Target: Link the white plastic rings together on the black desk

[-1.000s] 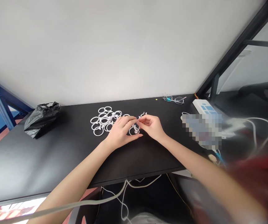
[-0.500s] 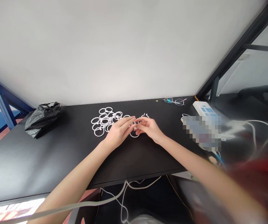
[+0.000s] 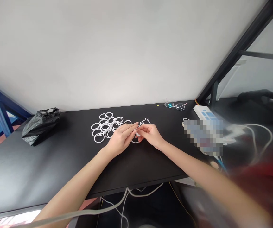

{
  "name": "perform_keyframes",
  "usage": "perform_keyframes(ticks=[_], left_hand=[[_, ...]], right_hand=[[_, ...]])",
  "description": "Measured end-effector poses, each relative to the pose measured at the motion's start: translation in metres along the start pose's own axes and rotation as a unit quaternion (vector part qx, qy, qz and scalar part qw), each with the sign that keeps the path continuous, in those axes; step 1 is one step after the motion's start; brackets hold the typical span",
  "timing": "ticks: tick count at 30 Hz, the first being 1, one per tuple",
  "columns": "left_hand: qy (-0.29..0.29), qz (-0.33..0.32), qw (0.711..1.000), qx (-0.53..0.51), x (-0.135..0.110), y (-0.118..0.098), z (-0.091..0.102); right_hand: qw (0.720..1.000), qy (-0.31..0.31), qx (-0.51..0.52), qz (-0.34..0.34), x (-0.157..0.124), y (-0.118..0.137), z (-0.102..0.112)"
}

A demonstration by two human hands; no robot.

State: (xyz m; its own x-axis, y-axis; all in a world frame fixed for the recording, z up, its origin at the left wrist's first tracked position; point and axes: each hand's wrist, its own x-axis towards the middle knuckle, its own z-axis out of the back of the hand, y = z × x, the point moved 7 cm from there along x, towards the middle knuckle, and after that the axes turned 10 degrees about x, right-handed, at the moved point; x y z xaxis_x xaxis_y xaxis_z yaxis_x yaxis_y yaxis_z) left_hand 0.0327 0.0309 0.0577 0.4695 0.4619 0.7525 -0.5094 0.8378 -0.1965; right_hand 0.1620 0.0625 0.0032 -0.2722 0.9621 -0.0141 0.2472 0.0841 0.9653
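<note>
Keeps both hands over the black table (image 3: 43, 164), almost in the same spot as a second ago. Tucks the thumb of the left hand (image 3: 121, 137) in close to the other fingers now, after sticking it far out a second ago. Bends the right hand (image 3: 152, 136) in from the other side, with fingertips touching or nearly touching the left ones. Pinches a small white bit (image 3: 137, 134) between right thumb and bent fingers. Holds the left fingers long and close together; cannot tell about a grip there. Leaves the pile of white rings (image 3: 109, 123) lying just left of the hands, same as before. Has another ring (image 3: 135, 142) partly hidden under the fingertips, and white loops (image 3: 147, 119) just behind the right hand. Looks from a slightly changed angle.

Cannot read any words on the white box (image 3: 205, 112) with blue patches, off to the right. Cannot make out the thing (image 3: 203, 136) under the blurry squares, just in front of the box.

Has a black bag (image 3: 40, 125) at the far left, near the wall; cannot see inside. Has glasses (image 3: 175, 106) at the back, near a tiny yellow speck (image 3: 157, 105).
</note>
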Motion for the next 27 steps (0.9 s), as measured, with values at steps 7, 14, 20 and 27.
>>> perform_keyframes(ticks=[7, 14, 20, 27], left_hand=[[0.015, 0.012, 1.0, -0.02, 0.0, -0.002, -0.001], [-0.003, 0.017, 0.996, 0.086, 0.002, 0.021, 0.01], [0.048, 0.099, 0.965, 0.237, -0.006, 0.068, 0.016], [0.13, 0.133, 0.95, 0.252, -0.017, 0.079, 0.0]], right_hand=[[1.0, 0.007, -0.01, -0.009, 0.0, -0.003, -0.001], [0.983, -0.01, -0.147, 0.107, -0.001, 0.011, 0.001], [0.892, 0.03, -0.369, 0.259, -0.008, 0.019, -0.01], [0.882, 0.056, -0.414, 0.218, -0.005, 0.011, -0.01]])
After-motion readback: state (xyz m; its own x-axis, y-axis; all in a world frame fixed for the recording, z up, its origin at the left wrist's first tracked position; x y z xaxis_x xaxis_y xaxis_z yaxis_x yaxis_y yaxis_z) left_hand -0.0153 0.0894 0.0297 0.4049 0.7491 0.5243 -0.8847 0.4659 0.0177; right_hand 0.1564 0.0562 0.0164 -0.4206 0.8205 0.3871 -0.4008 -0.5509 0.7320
